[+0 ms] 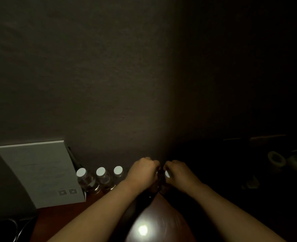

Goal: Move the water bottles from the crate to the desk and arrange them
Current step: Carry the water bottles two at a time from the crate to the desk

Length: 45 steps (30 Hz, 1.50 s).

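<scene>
— Against the wall at the back of the desk point(60, 217), I see three bottles point(101, 179) upright in a row beside a white box point(39, 172). And the hands?

— I see the left hand point(142, 172) and right hand point(177, 173) each curled round a bottle top, knuckles nearly touching; one white cap point(167, 174) peeks out. Both bottles stand just right of the row

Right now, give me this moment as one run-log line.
left hand: grips bottle top | right hand: grips white-capped bottle | desk: three bottles in row beside white box | crate: not visible
</scene>
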{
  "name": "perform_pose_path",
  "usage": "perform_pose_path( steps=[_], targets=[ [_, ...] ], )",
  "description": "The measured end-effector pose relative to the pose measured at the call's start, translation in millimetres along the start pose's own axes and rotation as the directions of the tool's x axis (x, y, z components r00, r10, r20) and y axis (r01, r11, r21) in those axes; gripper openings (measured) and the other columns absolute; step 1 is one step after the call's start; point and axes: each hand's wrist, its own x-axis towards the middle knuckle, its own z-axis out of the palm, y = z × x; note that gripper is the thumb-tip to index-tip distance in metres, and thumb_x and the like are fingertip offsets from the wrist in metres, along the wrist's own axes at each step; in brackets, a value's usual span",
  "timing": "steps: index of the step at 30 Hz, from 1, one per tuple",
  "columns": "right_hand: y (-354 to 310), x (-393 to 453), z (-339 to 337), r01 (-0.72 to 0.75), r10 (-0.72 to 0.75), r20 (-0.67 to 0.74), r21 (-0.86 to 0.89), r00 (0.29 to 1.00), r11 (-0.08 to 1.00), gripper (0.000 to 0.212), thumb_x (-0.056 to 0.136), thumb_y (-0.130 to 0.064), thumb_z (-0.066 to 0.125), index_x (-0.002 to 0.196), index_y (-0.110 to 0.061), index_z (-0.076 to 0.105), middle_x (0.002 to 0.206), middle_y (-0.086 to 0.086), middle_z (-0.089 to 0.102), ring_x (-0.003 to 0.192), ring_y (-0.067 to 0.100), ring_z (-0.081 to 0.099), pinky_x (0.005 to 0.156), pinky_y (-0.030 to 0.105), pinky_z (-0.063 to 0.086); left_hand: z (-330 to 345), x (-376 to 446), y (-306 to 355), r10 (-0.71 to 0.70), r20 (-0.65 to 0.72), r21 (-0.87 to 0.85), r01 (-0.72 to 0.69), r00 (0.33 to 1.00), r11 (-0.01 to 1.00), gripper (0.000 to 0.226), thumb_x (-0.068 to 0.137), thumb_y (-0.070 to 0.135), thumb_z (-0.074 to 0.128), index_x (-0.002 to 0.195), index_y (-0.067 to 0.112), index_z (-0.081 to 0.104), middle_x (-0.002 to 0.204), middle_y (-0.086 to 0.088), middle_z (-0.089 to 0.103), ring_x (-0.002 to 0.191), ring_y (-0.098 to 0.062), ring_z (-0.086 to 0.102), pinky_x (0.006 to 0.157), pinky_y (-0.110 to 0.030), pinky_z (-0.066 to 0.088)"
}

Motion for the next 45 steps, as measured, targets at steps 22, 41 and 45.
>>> perform_pose_path(
  steps=[22,41,45],
  targets=[
    [-5,-11,-5,-0.052,0.060,0.059,-0.125,0.996,0.991,0.045,0.083,-0.024,0.069,0.125,-0.018,0.056,0.122,0.010,0.054,0.112,0.030,0.055,0.094,0.035,0.048,24,10,3,-0.113,0.019,0.086,0.110,0.993,0.990,0.022,0.089,0.024,0.057,0.110,0.019,0.058,0.108,-0.009,0.058,0.096,-0.032,0.064,0.080,-0.039,0.052],
    [-173,-115,-46,0.351,-0.317,0.163,-0.268,0.934,0.897,0.082,0.074,-0.058,0.069,0.146,-0.039,0.035,0.146,-0.004,0.046,0.130,0.022,0.046,0.099,0.040,0.047,-83,-229,-13,-0.348,-0.111,0.165,0.363,0.931,0.917,0.077,0.073,0.070,0.060,0.141,0.040,0.041,0.144,0.008,0.046,0.130,-0.018,0.046,0.101,-0.038,0.043],
    [-252,-148,-24,0.477,-0.415,0.242,-0.327,0.877,0.816,0.092,0.076,-0.063,0.068,0.152,-0.040,0.023,0.159,-0.001,0.030,0.141,0.026,0.035,0.108,0.044,0.040,-99,-321,-36,-0.427,-0.163,0.175,0.452,0.890,0.875,0.082,0.074,0.076,0.055,0.145,0.041,0.034,0.154,0.004,0.036,0.142,-0.020,0.032,0.111,-0.046,0.034]
  ],
)
